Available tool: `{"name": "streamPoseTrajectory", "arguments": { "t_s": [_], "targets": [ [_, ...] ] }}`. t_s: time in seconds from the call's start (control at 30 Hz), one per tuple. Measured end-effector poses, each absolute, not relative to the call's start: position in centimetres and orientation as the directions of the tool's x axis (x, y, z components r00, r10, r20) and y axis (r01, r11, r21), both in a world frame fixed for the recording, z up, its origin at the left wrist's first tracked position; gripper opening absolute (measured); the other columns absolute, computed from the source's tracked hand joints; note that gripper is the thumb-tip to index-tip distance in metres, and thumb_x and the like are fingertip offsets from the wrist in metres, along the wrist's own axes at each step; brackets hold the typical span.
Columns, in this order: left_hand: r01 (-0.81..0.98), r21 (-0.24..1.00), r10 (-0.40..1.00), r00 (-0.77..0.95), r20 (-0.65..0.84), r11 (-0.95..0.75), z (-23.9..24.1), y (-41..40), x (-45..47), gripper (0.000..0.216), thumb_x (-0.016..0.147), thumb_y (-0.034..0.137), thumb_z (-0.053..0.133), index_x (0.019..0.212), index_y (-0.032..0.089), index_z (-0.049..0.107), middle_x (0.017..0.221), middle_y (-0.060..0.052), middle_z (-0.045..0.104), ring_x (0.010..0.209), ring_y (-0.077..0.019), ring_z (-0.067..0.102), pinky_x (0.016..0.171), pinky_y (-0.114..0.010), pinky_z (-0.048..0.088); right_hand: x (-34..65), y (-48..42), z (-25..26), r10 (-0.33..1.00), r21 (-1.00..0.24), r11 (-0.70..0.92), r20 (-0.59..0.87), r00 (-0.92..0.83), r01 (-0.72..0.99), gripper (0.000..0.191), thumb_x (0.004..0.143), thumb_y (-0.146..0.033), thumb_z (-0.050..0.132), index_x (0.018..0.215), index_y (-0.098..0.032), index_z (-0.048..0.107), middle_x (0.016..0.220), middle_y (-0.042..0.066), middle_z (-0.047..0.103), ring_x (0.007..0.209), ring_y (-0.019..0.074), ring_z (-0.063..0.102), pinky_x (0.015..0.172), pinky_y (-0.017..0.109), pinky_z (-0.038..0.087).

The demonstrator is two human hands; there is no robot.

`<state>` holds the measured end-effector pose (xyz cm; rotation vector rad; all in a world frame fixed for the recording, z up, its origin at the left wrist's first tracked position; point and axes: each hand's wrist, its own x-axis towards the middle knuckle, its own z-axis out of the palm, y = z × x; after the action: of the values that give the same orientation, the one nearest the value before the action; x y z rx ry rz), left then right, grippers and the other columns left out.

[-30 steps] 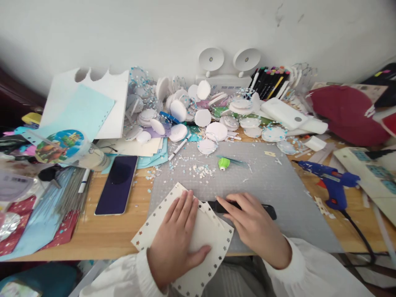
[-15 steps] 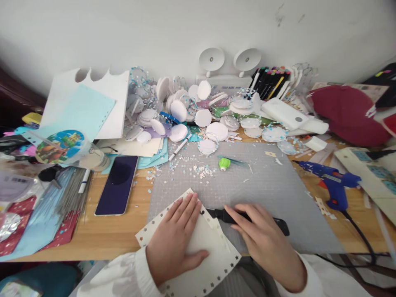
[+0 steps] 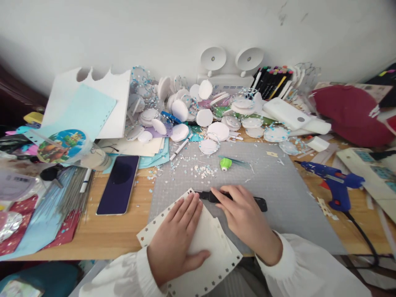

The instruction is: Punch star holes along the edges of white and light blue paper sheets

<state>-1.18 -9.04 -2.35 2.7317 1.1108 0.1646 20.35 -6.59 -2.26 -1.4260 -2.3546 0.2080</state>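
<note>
The right hand (image 3: 246, 220) has its fingers closed round a black cutter (image 3: 206, 195), held over the grey mat (image 3: 275, 173), its long axis running nearly left to right, blade end pointing left at the far corner of the punched paper (image 3: 213, 239). The left hand (image 3: 176, 243) presses the paper flat, fingers together, thumb spread; the slanted sheet overhangs the near edge of the desk (image 3: 102, 235).

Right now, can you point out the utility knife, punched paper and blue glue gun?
Utility knife (image 3: 260, 204): head view, rear end of handle.
Punched paper (image 3: 208, 233): head view, uncovered middle.
Blue glue gun (image 3: 340, 192): head view, top of grip.
</note>
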Motion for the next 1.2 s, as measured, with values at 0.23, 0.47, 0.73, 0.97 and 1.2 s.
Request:
{"name": "streamPoseTrajectory", "arguments": {
  "t_s": [0.23,0.47,0.73,0.97,1.2],
  "targets": [
    [0.684,0.185,0.697,0.717,0.01,-0.706,-2.5,-9.0,-1.2,0.087,0.083,0.062,0.043,0.145,0.005,0.02,0.152,-0.018,0.015,0.14,-0.0306,0.017,0.114,-0.042,0.016,19.6,-6.3,-2.7,0.881,-0.317,0.46,0.283,-0.38,0.83,0.037,0.088,-0.011,0.051,0.124,-0.017,0.057,0.1,0.011,0.06,0.091,0.0243,0.052,0.079,0.041,0.047],
    [0.689,0.195,0.704,0.71,0.013,-0.698,-2.6,-9.1,-1.2,0.088,0.082,0.061,0.045,0.145,0.004,0.02,0.152,-0.019,0.016,0.14,-0.0305,0.017,0.113,-0.042,0.021,20.2,-6.0,-2.8,0.866,-0.344,0.492,0.283,-0.411,0.8,0.038,0.088,-0.013,0.051,0.125,-0.019,0.056,0.102,0.01,0.06,0.093,0.0238,0.051,0.082,0.041,0.047],
    [0.687,0.17,0.7,0.714,0.019,-0.706,-2.4,-9.1,-1.1,0.09,0.08,0.061,0.047,0.144,0.003,0.022,0.151,-0.019,0.018,0.14,-0.0312,0.02,0.111,-0.044,0.026,21.2,-5.3,-2.6,0.85,-0.386,0.411,0.49,-0.194,0.826,0.039,0.089,-0.015,0.052,0.128,-0.019,0.052,0.101,0.011,0.057,0.092,0.023,0.053,0.083,0.04,0.046],
    [0.691,0.156,0.706,0.703,0.084,-0.706,-2.5,-9.1,-1.6,0.074,0.082,0.046,0.051,0.141,0.006,0.031,0.149,-0.015,0.029,0.137,-0.0288,0.027,0.11,-0.041,0.03,27.3,-6.4,-3.1,0.876,-0.289,0.227,0.477,-0.065,0.93,0.035,0.089,-0.026,0.052,0.123,-0.017,0.055,0.099,0.012,0.06,0.092,0.0265,0.055,0.084,0.043,0.045],
    [0.854,0.191,0.869,0.445,0.215,-0.484,-1.5,-10.2,2.4,0.065,0.081,0.055,0.052,0.127,0.009,0.05,0.13,-0.016,0.052,0.122,-0.0331,0.045,0.102,-0.05,0.038,29.6,-8.0,-3.6,0.86,-0.222,0.145,0.511,-0.012,0.964,0.032,0.089,-0.025,0.047,0.117,-0.015,0.058,0.103,0.014,0.058,0.097,0.029,0.055,0.088,0.047,0.042]
  ]
}}
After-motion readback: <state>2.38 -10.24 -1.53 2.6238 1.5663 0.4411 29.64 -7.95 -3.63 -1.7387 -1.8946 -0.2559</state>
